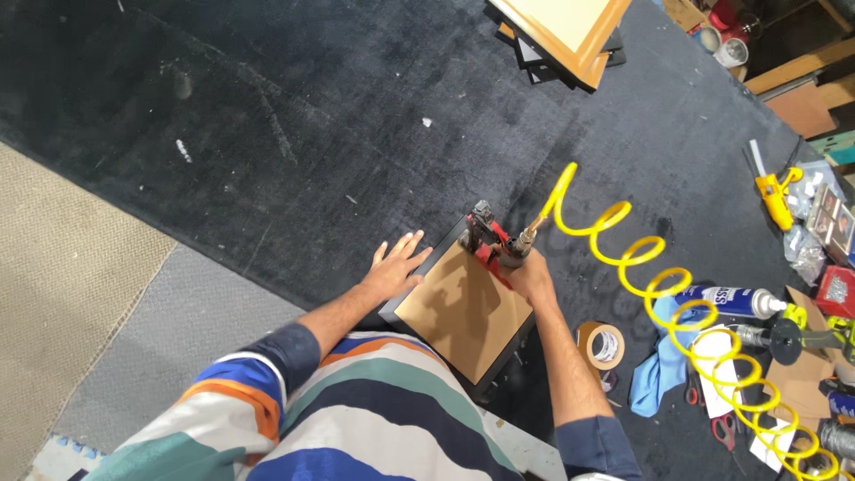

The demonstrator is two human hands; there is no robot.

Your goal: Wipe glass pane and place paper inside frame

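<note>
**Stapler on frame back, both hands down**

While the right hand grips a red-and-black pneumatic stapler, fingers wrapped tight round its body, the tool's nose sits on the far edge of a brown backing board. Board lies in a dark picture frame, face down on the black carpeted bench, approx. centre-bottom of view. Left hand lies flat, fingers spread wide, on the frame's left edge & board corner, holding nothing. Yellow coiled air hose runs from the stapler's rear off to the right. Nearby, right of the frame: tape roll, blue cloth, spray can, red-handled scissors. Wood-framed pieces stacked at the far edge.
</note>
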